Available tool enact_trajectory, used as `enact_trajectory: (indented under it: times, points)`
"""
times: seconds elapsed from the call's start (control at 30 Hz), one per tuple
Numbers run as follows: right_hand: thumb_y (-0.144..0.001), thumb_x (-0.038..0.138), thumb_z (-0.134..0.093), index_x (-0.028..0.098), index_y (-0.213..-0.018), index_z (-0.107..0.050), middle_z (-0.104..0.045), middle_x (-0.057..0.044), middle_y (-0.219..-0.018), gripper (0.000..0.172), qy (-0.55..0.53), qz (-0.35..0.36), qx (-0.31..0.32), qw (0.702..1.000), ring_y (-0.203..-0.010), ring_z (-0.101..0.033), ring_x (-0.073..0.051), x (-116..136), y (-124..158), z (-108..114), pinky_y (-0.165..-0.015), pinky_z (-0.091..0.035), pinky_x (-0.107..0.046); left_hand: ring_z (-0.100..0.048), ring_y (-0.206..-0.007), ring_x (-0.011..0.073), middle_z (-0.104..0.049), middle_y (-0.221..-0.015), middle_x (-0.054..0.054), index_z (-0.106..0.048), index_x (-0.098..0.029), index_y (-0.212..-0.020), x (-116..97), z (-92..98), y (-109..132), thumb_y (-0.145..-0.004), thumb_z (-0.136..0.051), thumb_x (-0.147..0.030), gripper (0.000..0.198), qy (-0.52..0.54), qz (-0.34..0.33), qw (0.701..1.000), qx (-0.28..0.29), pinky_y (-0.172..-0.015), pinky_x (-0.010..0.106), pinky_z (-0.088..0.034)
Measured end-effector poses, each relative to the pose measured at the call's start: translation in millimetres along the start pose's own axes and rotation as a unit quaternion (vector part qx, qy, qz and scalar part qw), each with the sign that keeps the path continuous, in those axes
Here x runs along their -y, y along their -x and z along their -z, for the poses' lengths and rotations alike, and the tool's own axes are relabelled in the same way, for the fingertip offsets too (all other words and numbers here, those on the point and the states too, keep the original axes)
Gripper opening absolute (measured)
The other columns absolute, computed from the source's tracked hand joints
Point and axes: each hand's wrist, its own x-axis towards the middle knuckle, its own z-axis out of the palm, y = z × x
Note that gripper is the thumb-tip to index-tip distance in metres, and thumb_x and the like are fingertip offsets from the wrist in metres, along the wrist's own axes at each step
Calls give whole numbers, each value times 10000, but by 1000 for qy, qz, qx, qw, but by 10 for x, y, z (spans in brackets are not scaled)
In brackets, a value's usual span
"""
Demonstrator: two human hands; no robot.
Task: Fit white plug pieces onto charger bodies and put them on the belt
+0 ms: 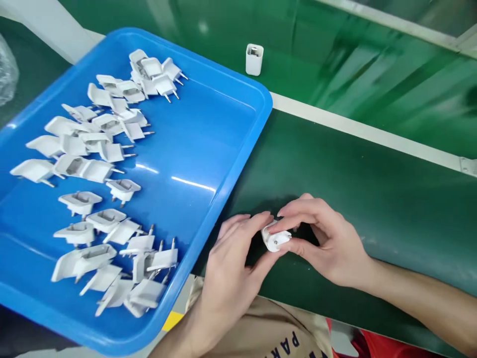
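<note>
Between both hands is a white plug adapter [275,242], held above the near part of the green bench, its pin end turned up toward me. My left hand [238,253] pinches it from the left with thumb and fingers. From the right, my right hand [326,238] grips it between thumb and forefinger. Part of the adapter is hidden behind the fingers. To the left, the blue tray [238,184] holds many white plug pieces [108,219] with metal pins, lying in loose rows.
A white charger housing [254,59] with an open top stands on the green surface beyond the tray. A pale strip [357,132] crosses the green bench [335,169]. Clear plastic wrap [6,69] lies at the far left.
</note>
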Motion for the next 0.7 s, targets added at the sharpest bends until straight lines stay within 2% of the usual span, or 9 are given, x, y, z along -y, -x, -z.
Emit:
enact_trajectory:
  times: [0.07,0.17,0.37,0.57,0.7]
  points:
    - [-1005,221,-781,337,-1242,-626,-790,50,-1070,306,-9,-11,-1,1000,-992,-622,-218,-17,-2,-2,-912,-464,-397,-686,-1151,168,-728,-1241,26,-579,-213,-1340,34,-18,10,-1037,-689,-352,351,5,-8,1000,-6,-1110,317,-540]
    - [-1004,173,-765,323,-1187,-678,-777,29,-1082,252,8,31,-4,999,-957,-605,-216,-45,-2,-3,-856,-482,-392,-671,-1158,159,-727,-1241,12,-583,-212,-1330,56,-38,39,-1032,-698,-333,341,9,-9,1000,-4,-1128,302,-516]
    - [-1014,107,-709,330,-1284,-668,-781,-13,-1099,352,44,98,-6,994,-905,-622,-236,-93,6,-3,-828,-505,-445,-663,-1134,154,-732,-1217,-1,-596,-199,-1306,32,-35,31,-1025,-710,-299,319,6,-21,1000,-5,-1121,287,-502]
    - [-1028,107,-658,299,-1250,-648,-772,-44,-1088,293,84,127,-8,988,-891,-650,-247,-105,19,-41,-822,-501,-478,-666,-1125,170,-733,-1204,12,-587,-194,-1309,33,-48,17,-1037,-691,-300,310,4,-31,999,-10,-1121,302,-498]
    - [-1036,168,-688,304,-1177,-654,-750,-26,-1042,199,58,74,-10,996,-914,-638,-234,-117,29,-40,-811,-511,-426,-653,-1166,189,-717,-1264,15,-563,-233,-1354,46,-48,47,-1035,-691,-281,347,19,-26,999,-11,-1108,337,-508]
